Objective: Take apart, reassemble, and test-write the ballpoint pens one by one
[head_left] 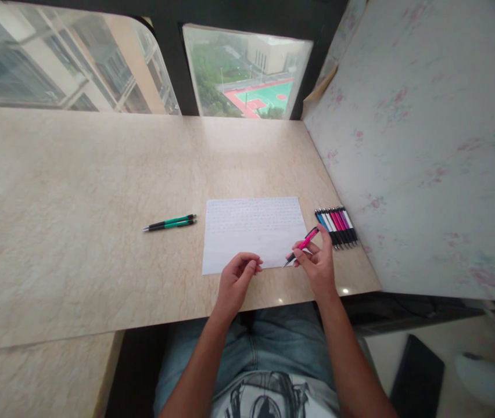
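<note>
A white sheet of paper (254, 232) with faint handwriting along its top lies on the marble counter (77, 203). My right hand (317, 264) is closed on a pink and black pen (302, 246), tip pointing down at the sheet's lower right corner. My left hand (236, 278) rests at the sheet's bottom edge, fingers curled loosely, with nothing visible in them.
A row of several pens (337, 226), blue, white, pink and black, lies right of the sheet against the wall (426, 145). Two green and black pens (169, 222) lie to the left. Windows (247, 69) run along the counter's far edge.
</note>
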{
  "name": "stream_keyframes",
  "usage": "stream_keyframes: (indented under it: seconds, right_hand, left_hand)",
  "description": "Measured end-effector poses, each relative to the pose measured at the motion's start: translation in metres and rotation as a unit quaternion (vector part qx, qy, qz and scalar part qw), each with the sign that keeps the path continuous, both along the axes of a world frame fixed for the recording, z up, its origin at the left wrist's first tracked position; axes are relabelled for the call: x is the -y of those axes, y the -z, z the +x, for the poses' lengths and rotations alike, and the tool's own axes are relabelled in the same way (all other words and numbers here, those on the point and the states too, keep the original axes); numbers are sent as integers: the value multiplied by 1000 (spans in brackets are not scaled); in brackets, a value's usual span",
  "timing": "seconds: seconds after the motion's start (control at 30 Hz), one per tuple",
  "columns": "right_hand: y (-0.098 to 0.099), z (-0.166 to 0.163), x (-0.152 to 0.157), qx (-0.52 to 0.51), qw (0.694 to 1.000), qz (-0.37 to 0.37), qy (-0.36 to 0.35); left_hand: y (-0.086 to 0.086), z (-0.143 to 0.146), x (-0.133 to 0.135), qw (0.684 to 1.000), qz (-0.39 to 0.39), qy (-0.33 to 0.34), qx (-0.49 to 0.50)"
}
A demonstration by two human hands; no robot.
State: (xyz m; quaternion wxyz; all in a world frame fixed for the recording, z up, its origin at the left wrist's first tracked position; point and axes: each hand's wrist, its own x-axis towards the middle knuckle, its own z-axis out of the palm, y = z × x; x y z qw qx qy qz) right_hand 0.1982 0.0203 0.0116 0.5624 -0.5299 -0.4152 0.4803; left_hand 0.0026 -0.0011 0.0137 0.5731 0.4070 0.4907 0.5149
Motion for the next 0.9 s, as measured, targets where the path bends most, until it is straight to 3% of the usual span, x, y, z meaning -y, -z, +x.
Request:
stream_keyframes:
  seconds: [0.7, 0.9]
  right_hand:
    - [4, 1, -1, -13, 997, 37, 67]
    - [4, -2, -1, -46, 997, 30, 56]
  left_hand:
    - [4, -1, -1, 1000, 5, -5, -9]
    - [4, -1, -2, 1000, 7, -3, -9]
